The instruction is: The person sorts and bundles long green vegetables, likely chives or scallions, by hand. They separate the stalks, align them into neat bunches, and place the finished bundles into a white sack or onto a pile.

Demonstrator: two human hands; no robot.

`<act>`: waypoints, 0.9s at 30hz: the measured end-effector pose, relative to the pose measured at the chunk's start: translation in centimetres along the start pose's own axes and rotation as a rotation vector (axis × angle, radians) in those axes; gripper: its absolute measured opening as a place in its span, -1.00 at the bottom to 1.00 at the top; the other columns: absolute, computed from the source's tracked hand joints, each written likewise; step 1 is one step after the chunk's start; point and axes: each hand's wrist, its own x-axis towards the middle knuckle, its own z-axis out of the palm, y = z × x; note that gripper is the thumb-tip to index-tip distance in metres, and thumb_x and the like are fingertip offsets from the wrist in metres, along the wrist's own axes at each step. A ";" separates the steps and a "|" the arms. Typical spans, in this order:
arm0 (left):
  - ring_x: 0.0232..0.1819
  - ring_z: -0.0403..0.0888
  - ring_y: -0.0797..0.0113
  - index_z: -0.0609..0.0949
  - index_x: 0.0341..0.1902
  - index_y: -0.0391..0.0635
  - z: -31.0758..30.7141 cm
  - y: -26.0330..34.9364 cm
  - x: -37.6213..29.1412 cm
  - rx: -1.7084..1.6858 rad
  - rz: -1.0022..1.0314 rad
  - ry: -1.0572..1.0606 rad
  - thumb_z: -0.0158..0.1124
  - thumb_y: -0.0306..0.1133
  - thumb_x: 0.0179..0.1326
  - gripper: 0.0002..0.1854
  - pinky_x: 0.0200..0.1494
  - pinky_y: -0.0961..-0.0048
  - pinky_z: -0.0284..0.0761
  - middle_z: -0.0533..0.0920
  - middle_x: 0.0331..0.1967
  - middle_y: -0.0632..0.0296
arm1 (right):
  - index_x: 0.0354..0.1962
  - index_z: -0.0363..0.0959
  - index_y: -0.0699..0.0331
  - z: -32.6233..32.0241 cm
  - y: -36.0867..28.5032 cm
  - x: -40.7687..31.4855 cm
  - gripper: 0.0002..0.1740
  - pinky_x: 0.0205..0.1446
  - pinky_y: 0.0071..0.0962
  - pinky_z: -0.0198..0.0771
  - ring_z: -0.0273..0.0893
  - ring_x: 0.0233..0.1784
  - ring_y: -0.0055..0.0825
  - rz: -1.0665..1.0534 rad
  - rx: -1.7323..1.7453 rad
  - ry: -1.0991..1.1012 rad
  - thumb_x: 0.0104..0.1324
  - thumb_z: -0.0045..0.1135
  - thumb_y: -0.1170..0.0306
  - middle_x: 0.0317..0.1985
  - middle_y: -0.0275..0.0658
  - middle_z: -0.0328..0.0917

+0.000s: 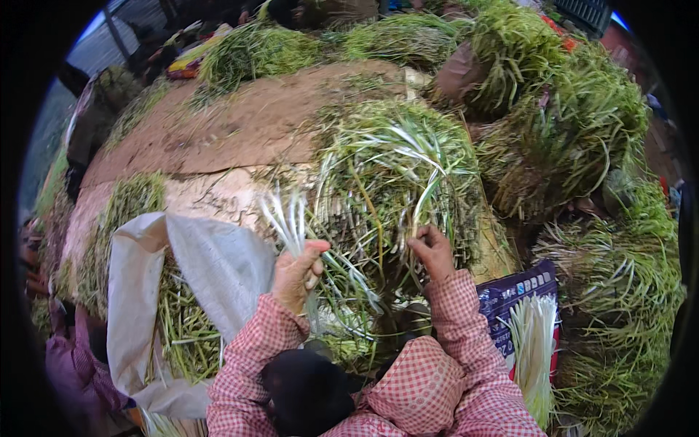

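My left hand (297, 276) is closed around a small bunch of white stalks (286, 216) that fan out above the fist. To its right, my right hand (434, 252) pinches the lower end of one long leafy stalk (427, 196), white below and green above, between thumb and fingers. Beneath and beyond both hands lies a heap of similar green stalks (393, 142), with dry, soiled stem ends towards me. Loose green and white stalks (355, 278) trail between my hands. The lower tips of the left bunch are partly hidden by my fist and sleeve.
A white sack (218, 267) stands at left, with green trimmings (185, 322) inside its folds. At right, pale stalks (532, 349) lie against a dark blue printed bag (494, 297). Large green heaps (562, 131) border the right side. Another person's purple sleeve (82, 355) shows at lower left.
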 end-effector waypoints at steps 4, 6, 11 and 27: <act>-0.70 0.29 0.73 0.60 -0.17 -0.13 0.6 -0.5 -0.2 0.176 -0.114 -0.042 0.24 -0.33 0.16 -0.80 -0.72 0.81 0.14 0.53 -0.56 0.45 | -0.40 0.29 0.26 4.9 0.2 -3.7 -0.81 -0.53 -0.66 0.16 0.24 -0.60 -0.73 0.067 0.027 -0.339 0.15 0.18 0.46 -0.58 -0.43 0.34; -0.64 0.29 0.75 0.61 -0.16 -0.06 0.4 -1.2 -0.7 0.233 -0.174 -0.045 0.29 -0.29 0.11 -0.77 -0.67 0.79 0.13 0.52 -0.53 0.48 | -0.35 0.31 0.29 6.4 0.4 -5.0 -0.78 -0.45 -0.61 0.20 0.25 -0.54 -0.69 -0.061 -0.077 -0.499 0.14 0.18 0.41 -0.56 -0.40 0.33; -0.60 0.52 0.62 0.57 -0.13 -0.21 -0.7 -2.4 -0.9 0.127 -0.253 -0.101 0.31 -0.36 0.10 -0.72 -0.70 0.82 0.25 0.62 -0.48 0.27 | -0.25 0.33 0.31 7.9 1.7 -6.1 -0.70 -0.33 -0.52 0.28 0.29 -0.46 -0.59 -0.130 -0.192 -0.683 0.13 0.19 0.34 -0.53 -0.34 0.33; -0.74 0.32 0.69 0.59 -0.30 -0.21 -1.5 -4.6 0.2 -0.021 -0.106 0.290 0.31 -0.42 0.07 -0.84 -0.80 0.76 0.10 0.62 -0.52 0.27 | -0.29 0.45 0.33 9.1 3.2 -4.0 -0.76 -0.52 -0.62 0.21 0.29 -0.60 -0.66 0.265 0.153 -0.367 0.23 0.14 0.31 -0.54 -0.37 0.40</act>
